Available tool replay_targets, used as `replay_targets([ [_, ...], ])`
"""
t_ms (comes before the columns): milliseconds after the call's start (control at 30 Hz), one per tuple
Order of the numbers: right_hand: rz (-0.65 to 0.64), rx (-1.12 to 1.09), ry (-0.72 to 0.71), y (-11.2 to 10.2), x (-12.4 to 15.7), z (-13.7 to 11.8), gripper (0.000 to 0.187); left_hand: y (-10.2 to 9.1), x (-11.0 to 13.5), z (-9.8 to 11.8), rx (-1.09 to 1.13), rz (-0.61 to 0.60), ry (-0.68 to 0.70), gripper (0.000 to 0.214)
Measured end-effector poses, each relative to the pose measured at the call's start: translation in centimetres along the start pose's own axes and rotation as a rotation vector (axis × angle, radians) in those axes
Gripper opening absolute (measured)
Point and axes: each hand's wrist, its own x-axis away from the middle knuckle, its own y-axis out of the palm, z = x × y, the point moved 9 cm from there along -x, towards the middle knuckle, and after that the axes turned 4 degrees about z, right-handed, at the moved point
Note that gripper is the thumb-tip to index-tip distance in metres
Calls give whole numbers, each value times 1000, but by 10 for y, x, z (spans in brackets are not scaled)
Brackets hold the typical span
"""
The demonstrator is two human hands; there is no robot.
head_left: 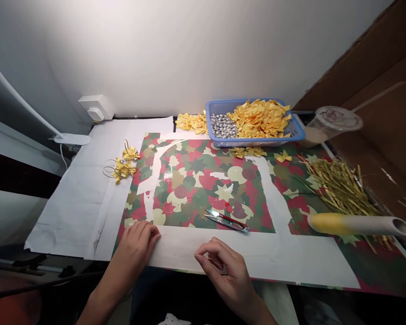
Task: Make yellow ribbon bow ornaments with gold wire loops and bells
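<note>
My left hand (135, 246) rests at the near edge of the table on the white paper (257, 257), fingers curled together, a thin gold wire showing at the fingertips. My right hand (223, 266) hovers a little to the right with fingers bent in a loose pinch; what it holds, if anything, is too small to see. Small thread snips (227, 220) with red handles lie just beyond my right hand on the patterned sheet (196, 180). A red bead-like piece (228, 208) sits beside them.
A blue basket (299, 131) at the back holds yellow bows and silver beads. More bows (191, 122) lie left of it. Finished bow-and-wire pieces (123, 164) sit at left, gold twist ties (341, 187) and a roll (355, 224) at right, a lidded cup (331, 124) behind.
</note>
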Motion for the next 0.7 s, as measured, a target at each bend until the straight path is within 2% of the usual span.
replay_targets([
  [100,-2,-9,15,-2,-3,4,14,-1,1,3,-71,-4,68,26],
  [200,-22,-16,33,-1,-3,10,14,9,3,1,-114,-128,115,27],
  [300,-36,-6,56,1,-3,16,15,19,4,-5,-72,-265,100,26],
  [367,-40,3,79,2,-3,20,16,22,3,-7,-67,-309,88,27],
  [600,-61,5,138,5,-4,29,19,29,-2,5,-197,-353,208,30],
  [700,-68,-12,167,6,-5,32,23,26,-6,0,-129,-304,104,28],
])
